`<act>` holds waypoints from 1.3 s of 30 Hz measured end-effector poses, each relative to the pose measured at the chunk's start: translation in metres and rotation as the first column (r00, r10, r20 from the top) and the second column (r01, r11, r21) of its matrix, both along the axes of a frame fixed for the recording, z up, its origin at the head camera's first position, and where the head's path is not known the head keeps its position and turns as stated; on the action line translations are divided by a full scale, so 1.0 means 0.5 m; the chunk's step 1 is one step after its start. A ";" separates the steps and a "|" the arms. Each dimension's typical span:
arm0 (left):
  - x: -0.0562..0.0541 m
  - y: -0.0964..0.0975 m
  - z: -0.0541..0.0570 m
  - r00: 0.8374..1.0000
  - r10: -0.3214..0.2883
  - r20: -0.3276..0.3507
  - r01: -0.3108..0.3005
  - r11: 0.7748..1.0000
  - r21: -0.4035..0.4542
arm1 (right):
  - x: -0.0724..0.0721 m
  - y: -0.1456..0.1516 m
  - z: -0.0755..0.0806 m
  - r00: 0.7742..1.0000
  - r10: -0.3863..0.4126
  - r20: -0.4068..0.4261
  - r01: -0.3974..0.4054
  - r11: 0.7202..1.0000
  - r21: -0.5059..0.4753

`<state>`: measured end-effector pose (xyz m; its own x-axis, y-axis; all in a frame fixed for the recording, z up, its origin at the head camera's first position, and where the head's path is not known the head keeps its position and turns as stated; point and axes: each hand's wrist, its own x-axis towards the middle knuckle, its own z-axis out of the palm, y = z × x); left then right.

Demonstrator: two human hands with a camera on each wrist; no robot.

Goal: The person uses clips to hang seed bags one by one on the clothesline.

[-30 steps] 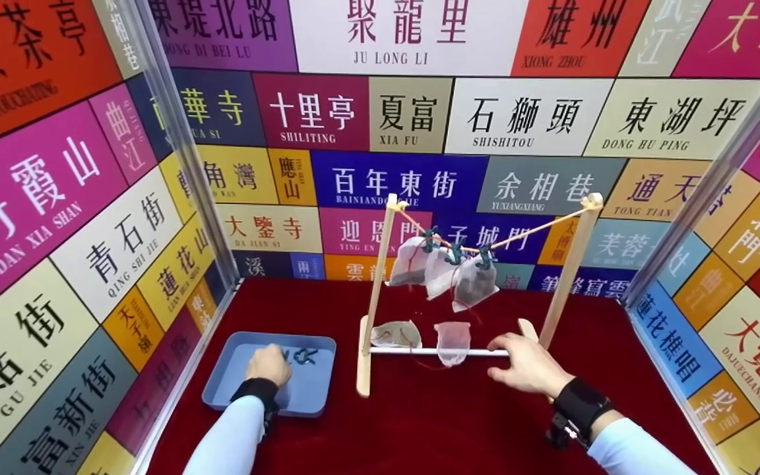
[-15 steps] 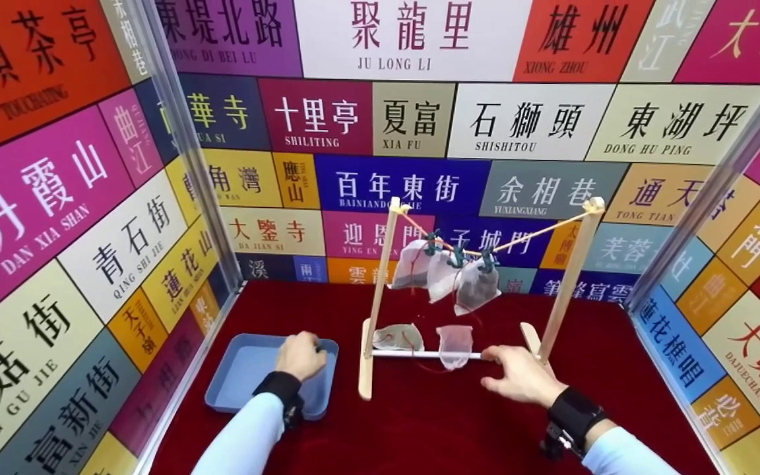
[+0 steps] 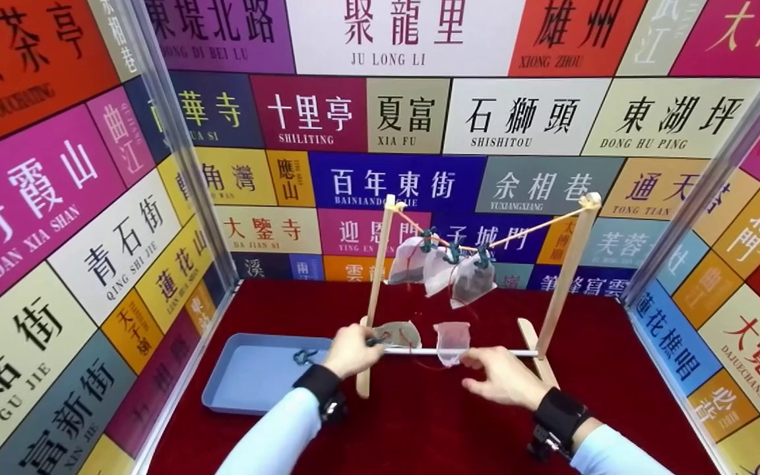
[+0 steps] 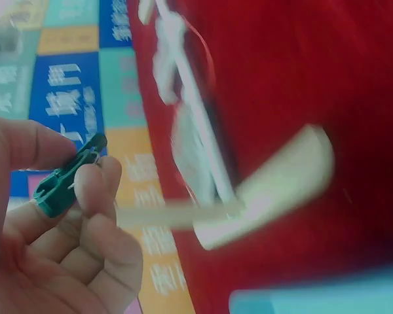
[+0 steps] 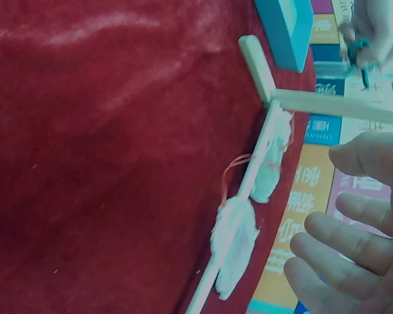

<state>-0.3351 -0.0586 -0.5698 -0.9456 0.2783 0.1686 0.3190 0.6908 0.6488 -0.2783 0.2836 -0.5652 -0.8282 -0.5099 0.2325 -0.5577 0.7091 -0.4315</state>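
My left hand (image 3: 353, 353) pinches a dark green clothespin (image 4: 62, 183) between thumb and fingers, in front of the wooden rack's left post (image 3: 380, 270). My right hand (image 3: 506, 377) has its fingers loosely spread and holds nothing. Its fingertips are near a small white mesh drawstring pouch (image 3: 452, 335) lying at the rack's white bottom rod (image 5: 249, 173). Another pouch (image 3: 401, 334) with a red cord lies at the rod's left part. Several green clothespins (image 3: 454, 253) on the sagging string (image 3: 528, 229) hold up white pouches (image 3: 474, 282) with darker contents.
A blue tray (image 3: 248, 399) stands left of the rack, with a green clothespin (image 3: 304, 357) inside it, partly behind my left hand. Dark red cloth (image 3: 419, 429) covers the table. Walls with coloured name panels (image 3: 400, 181) enclose the back and both sides.
My left hand has moved right, out of the blue tray and over to the rack's left post, carrying a clothespin. My right hand has shifted left along the rod towards the right-hand pouch.
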 end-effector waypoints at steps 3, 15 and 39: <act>0.009 0.048 0.020 0.995 -0.096 -0.007 0.096 0.995 0.032 | 0.000 -0.018 0.006 1.000 0.013 -0.026 -0.013 1.000 -0.018; 0.034 0.178 0.033 0.961 -0.256 0.103 0.246 0.964 0.104 | -0.016 -0.048 -0.010 0.983 0.037 -0.181 -0.051 0.996 -0.075; -0.113 0.206 -0.345 0.996 0.001 -0.094 -0.008 0.997 -0.077 | -0.029 0.066 -0.067 0.977 -0.014 -0.214 0.051 0.985 0.167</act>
<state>-0.3918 0.0444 -0.7426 -0.9278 0.2899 0.2347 0.3729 0.7393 0.5607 -0.2929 0.3164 -0.5989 -0.7866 -0.5307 0.3157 -0.5984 0.7813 -0.1776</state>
